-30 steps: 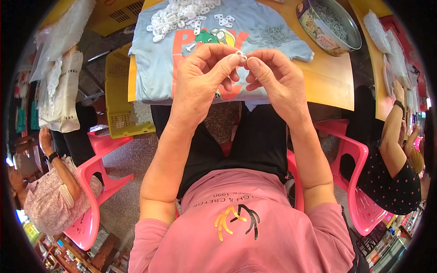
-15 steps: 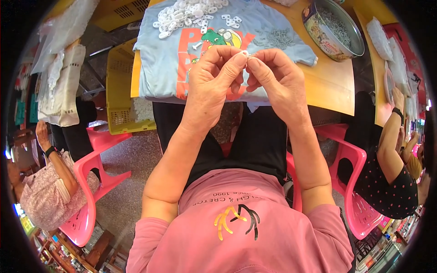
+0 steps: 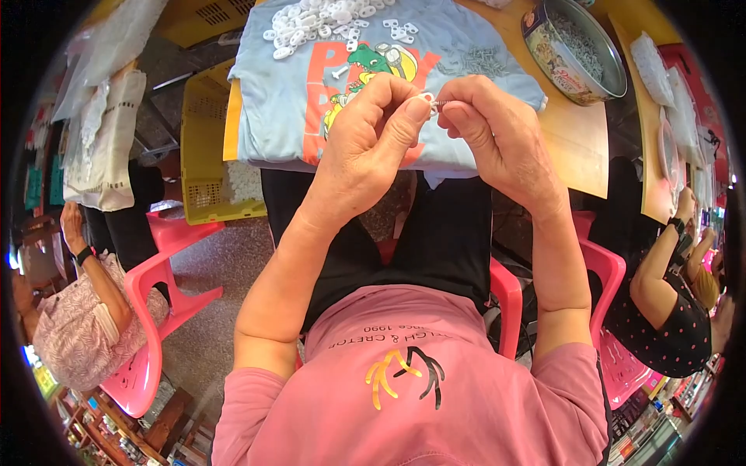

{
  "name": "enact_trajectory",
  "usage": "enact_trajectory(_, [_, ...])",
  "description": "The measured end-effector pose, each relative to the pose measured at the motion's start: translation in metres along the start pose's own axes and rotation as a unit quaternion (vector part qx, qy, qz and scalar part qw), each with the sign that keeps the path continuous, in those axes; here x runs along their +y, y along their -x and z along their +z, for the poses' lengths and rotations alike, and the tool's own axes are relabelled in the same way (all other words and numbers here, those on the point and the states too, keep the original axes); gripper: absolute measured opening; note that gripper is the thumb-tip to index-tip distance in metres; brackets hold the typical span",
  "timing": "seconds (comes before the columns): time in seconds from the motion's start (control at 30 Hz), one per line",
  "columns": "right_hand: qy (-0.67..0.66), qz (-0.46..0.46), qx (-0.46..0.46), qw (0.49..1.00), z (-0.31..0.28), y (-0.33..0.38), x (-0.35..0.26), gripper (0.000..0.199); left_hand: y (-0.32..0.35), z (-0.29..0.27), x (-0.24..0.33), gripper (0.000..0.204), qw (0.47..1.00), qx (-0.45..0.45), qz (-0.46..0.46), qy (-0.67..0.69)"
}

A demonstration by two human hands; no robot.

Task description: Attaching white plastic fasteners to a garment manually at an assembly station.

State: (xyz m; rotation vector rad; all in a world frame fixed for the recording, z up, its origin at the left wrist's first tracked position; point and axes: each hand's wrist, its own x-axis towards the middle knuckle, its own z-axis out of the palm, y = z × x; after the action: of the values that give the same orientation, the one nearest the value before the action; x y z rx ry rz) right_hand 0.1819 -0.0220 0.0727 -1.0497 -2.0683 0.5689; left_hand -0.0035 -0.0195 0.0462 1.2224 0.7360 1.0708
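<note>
Above the shirt, my left hand [image 3: 373,136] pinches a small white plastic piece [image 3: 428,98] between thumb and fingertips. From the other side my right hand [image 3: 501,136] closes thumb and forefinger on a thin metal screw [image 3: 441,102], whose other end meets the white piece. How deep the screw sits in it is too small to tell. Under both hands a light blue printed T-shirt [image 3: 272,116] is spread over the table. On it lie a heap of white plastic pieces [image 3: 299,27], a small group of them [image 3: 399,32], a loose scatter of screws [image 3: 480,61] and a single white part [image 3: 339,72].
An oval tin [image 3: 561,74] of screws stands on the wooden table [image 3: 579,147] at the right. Left of the table is a yellow crate [image 3: 203,147] with white pieces inside. People sit on pink chairs [image 3: 183,311] at both sides.
My right hand has drawn a little to the right, away from my left, so the screw now shows between them. My left hand has hardly moved.
</note>
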Motion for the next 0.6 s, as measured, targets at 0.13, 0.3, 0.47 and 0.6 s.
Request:
enact_trajectory(0.13, [0.017, -0.023, 0.006, 1.000, -0.0003, -0.0008, 0.0010, 0.017, -0.0001, -0.0036, -0.0015, 0.017, 0.999, -0.011, 0.020, -0.024])
enact_trajectory(0.3, [0.046, -0.059, 0.019, 0.997, 0.0014, -0.0019, -0.0009, 0.016, 0.0003, -0.0012, 0.0041, 0.014, 0.999, -0.027, 0.014, -0.017])
enact_trajectory(0.47, [0.035, -0.053, 0.034, 0.997, 0.0045, -0.0027, -0.0016, 0.017, -0.0013, 0.0018, 0.0015, 0.011, 1.000, -0.016, 0.023, -0.004])
enact_trajectory(0.6, [0.042, -0.057, 0.038, 0.997, 0.0074, -0.0031, 0.0008, 0.017, -0.0010, 0.0022, -0.0037, 0.010, 0.999, -0.001, 0.037, -0.024])
